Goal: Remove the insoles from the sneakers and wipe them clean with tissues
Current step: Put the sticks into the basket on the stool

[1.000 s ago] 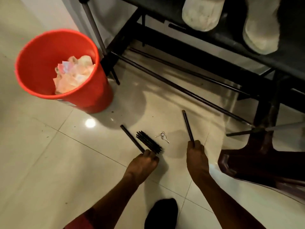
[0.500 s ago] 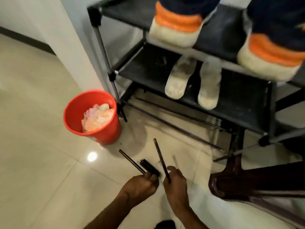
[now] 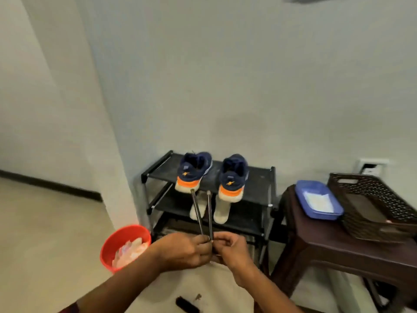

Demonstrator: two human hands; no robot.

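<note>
Two navy sneakers with orange and white heels, left and right, stand on the top shelf of a black shoe rack. Two pale insoles lie on the shelf below, partly hidden by the sticks. My left hand holds one thin dark stick and my right hand holds another. Both hands meet in front of the rack, sticks pointing up. A blue tray of white tissues sits on a brown stool.
A red bucket with crumpled tissues stands on the floor left of the rack. The brown stool to the right also carries a dark woven basket. A black brush and keys lie on the floor below my hands.
My view has risen from the floor to the rack and wall. Both hands lifted their sticks off the floor and came together; the brush and keys stayed on the floor.
</note>
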